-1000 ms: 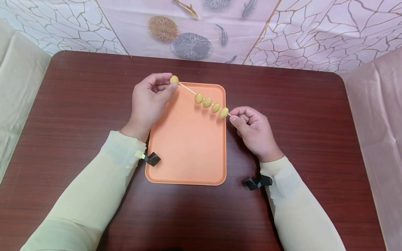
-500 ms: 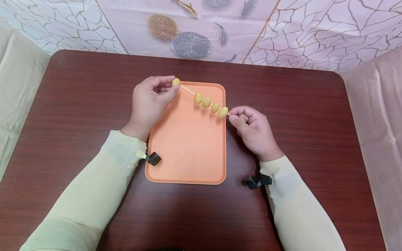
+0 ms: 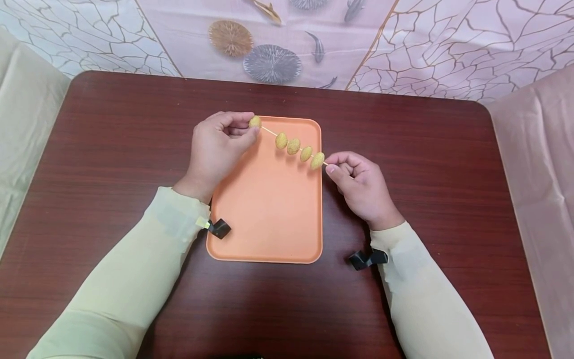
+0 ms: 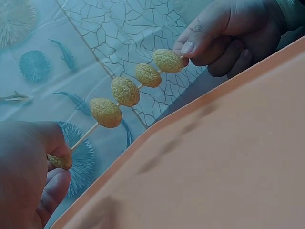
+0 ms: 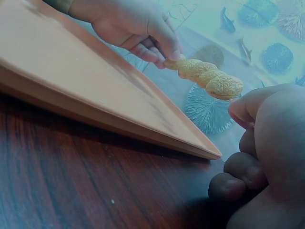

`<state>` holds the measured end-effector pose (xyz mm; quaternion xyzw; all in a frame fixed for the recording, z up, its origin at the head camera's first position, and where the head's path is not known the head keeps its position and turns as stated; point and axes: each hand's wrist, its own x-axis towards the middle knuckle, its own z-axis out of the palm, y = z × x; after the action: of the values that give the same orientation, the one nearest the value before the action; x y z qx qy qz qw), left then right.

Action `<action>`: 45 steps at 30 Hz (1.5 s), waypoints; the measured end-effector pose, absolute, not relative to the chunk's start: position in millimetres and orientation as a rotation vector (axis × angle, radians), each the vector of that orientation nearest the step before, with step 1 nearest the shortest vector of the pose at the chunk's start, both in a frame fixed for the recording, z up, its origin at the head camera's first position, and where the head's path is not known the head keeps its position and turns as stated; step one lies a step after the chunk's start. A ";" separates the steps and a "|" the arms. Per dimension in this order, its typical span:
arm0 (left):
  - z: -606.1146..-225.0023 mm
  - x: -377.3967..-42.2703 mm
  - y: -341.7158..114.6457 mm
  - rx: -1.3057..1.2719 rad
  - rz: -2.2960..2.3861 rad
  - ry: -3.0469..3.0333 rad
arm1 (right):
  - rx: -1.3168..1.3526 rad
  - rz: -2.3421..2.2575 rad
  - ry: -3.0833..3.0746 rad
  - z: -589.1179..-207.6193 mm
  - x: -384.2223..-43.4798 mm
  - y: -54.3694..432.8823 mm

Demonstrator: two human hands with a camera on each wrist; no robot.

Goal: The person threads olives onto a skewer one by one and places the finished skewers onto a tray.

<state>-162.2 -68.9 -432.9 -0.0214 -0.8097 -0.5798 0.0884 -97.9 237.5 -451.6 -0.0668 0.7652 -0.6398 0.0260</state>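
Note:
Above the tray, a thin wooden skewer [image 4: 85,137] carries several yellow, wrinkled oval balls [image 4: 106,113], lined up close to one another toward its right end. My left hand [image 3: 217,149] pinches another yellow oval ball [image 3: 255,122] at the skewer's left end, with a length of bare stick between it and the others. My right hand [image 3: 364,187] pinches the skewer's right end between thumb and forefinger, just beyond the last ball [image 5: 224,86]. In the right wrist view the balls overlap and most of the stick is hidden.
An orange rectangular tray [image 3: 269,214] lies on the dark wood table [image 3: 430,164] beneath the skewer. A patterned cloth [image 3: 350,30] hangs behind the table, with pale cloth at both sides. Each sleeve bears a black wrist mount [image 3: 219,229].
My left hand has moved a little to the right and nearer, bringing its ball closer to the others, so the bare stretch of skewer is shorter. My right hand has barely moved.

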 end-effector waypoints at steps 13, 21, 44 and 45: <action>-433.6 -159.5 -64.3 -0.121 -1.747 -2.412 | -0.215 -1.972 2.385 -454.3 -98.4 238.1; -435.3 -156.6 -62.4 -0.196 -1.755 -2.417 | -0.234 -1.955 2.395 -454.6 -98.7 238.0; -439.5 -155.1 -55.1 -0.286 -1.782 -2.414 | -0.246 -1.901 2.447 -454.6 -98.8 238.4; -439.2 -154.9 -54.8 -0.287 -1.783 -2.417 | -0.245 -1.897 2.453 -454.7 -98.7 238.4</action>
<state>-154.9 -54.8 -439.2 -0.0950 -0.7996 -0.5897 0.0620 -98.7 238.4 -454.7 -0.0787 0.7885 -0.6098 0.0156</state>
